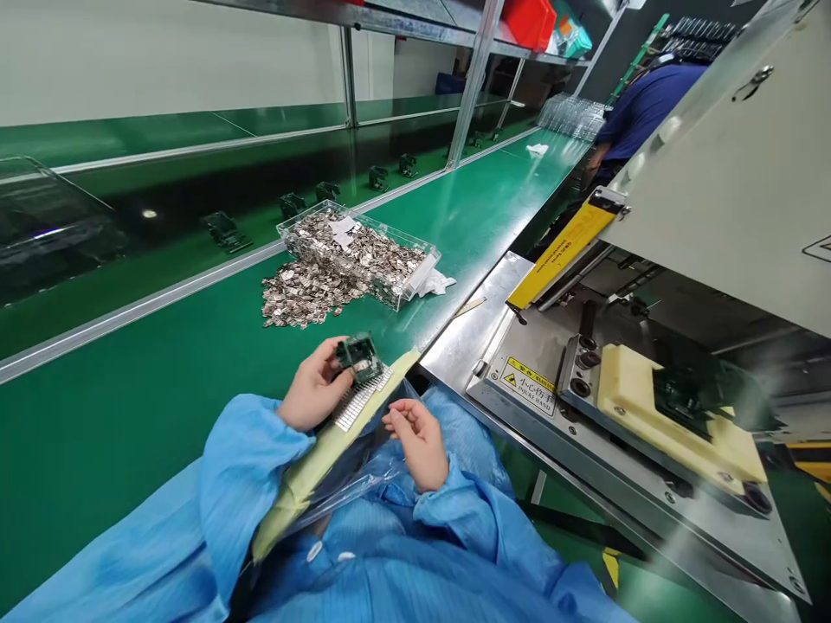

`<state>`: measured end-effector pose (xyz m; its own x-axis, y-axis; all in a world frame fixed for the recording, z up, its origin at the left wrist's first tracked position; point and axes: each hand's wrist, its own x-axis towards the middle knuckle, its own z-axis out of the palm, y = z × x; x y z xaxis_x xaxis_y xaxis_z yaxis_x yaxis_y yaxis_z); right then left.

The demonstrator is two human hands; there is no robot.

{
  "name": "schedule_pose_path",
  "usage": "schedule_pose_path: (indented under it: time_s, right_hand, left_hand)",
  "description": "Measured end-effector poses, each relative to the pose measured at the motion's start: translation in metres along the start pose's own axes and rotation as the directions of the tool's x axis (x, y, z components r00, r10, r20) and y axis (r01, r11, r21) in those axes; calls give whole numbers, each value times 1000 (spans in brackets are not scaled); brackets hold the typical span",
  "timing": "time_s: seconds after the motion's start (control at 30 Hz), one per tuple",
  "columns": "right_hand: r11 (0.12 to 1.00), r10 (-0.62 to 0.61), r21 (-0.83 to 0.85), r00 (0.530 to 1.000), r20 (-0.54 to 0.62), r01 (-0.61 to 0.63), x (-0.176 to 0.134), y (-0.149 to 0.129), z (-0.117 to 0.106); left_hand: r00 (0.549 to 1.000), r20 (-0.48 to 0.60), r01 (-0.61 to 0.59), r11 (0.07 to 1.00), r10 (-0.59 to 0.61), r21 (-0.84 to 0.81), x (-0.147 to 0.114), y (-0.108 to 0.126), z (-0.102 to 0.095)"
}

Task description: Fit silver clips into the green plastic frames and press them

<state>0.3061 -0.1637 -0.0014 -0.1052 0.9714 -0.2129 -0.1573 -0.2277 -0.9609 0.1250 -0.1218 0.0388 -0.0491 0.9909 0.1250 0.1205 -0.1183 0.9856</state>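
Observation:
My left hand (316,385) grips a small dark moulded plastic part (361,358) between thumb and fingers, above the green work surface (214,372). Just below that part lies a sheet with rows of small pale pieces (354,410), along a yellow taped edge (318,463) at the front of the bench. To the right of this edge, over my lap, my right hand (421,439) is closed in a pinch. Whatever its fingertips hold, if anything, is too small to make out.
A clear tray (415,275) full of small metal pieces stands ahead, with a loose heap (305,294) beside it. Several dark parts (225,232) sit on the belt behind. At right is a press with a yellow fixture (616,381). A person in blue (655,104) works beyond.

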Motion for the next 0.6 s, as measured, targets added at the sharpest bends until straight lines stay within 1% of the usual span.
schedule_pose_path:
  time_s: [0.1,0.2,0.23,0.27,0.37,0.4,0.43,0.5,0.6]
  right_hand:
    - [999,-46,-7,999,21,46,9,2,3]
    - [997,-83,9,996,38,83,11,2,7]
    - [996,-89,13,995,43,89,10,2,9]
    - [996,-92,14,995,47,91,9,3,10]
    - [996,-84,3,994,64,84,5,8,13]
    - [996,-88,-13,994,64,89,3,11,14]
    - [994,-97,-35,993,63,99,2,14,15]
    - [988,-120,-88,991,58,125,-1,19,17]
    - [972,-152,-169,986,66,161,-3,24,15]
  left_hand:
    - [994,100,37,999,-35,-11,-6,-1,11]
    - [989,143,27,999,-31,27,-24,5,14]
    - [991,134,24,999,-29,39,-30,8,14]
    - [994,102,22,999,-27,45,-35,12,14]
    - [998,-46,33,999,-32,5,-41,20,17]
    - [996,-73,43,999,-45,-27,-41,21,19]
    - [995,-75,56,996,-61,-65,-41,21,22]
    - [995,-33,87,987,-93,-133,-39,20,27]
    - [994,-6,102,980,-105,-169,-36,16,33]
